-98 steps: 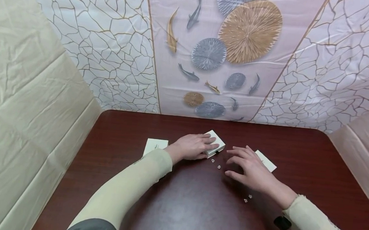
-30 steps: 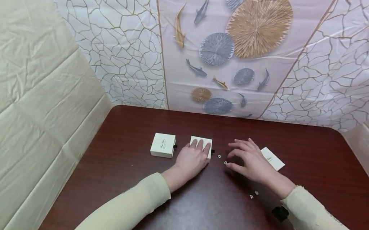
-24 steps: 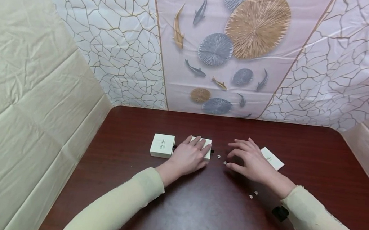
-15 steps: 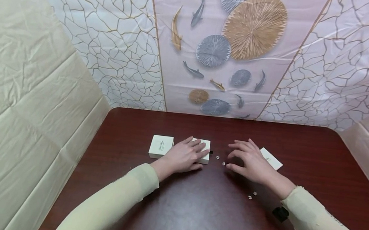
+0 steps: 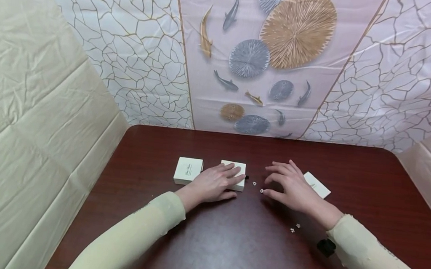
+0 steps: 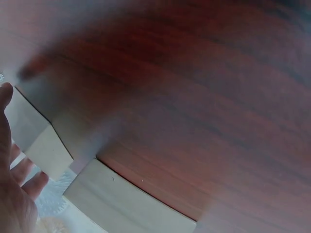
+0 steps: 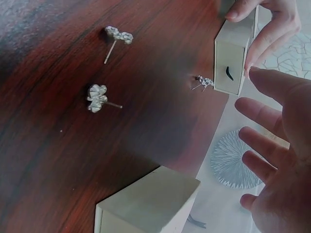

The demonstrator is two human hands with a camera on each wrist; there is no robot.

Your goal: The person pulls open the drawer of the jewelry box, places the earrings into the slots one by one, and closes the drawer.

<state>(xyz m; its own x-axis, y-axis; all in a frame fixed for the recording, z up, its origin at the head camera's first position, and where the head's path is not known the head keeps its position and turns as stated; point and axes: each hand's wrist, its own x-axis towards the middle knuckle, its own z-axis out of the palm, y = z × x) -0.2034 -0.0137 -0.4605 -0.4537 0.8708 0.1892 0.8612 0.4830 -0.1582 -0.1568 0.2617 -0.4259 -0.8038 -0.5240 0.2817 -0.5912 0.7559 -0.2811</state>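
My left hand (image 5: 213, 184) rests flat on the small white box (image 5: 242, 169) in the middle, fingers lying across its lid and thumb along its near side. A black pull tab (image 7: 229, 73) shows on that box's right end. My right hand (image 5: 291, 189) hovers with fingers spread and loosely bent, holding nothing. Below its fingertips and thumb lie two small earrings (image 5: 254, 183), one right at the thumb tip. Two more stud earrings, sparkling with thin posts, lie nearer the right wrist; the right wrist view shows one flower-shaped stud (image 7: 97, 99) closely.
A matching white box (image 5: 187, 170) with dark lettering stands to the left, close to my left wrist. Another white box (image 5: 318, 186) is partly hidden behind my right hand. The dark red table (image 5: 210, 244) ends at a patterned cloth backdrop (image 5: 241, 90).
The middle box has turned square and moved left under my left hand, which then shifted left across its lid. The left box has come into fuller view. My right hand has barely moved.
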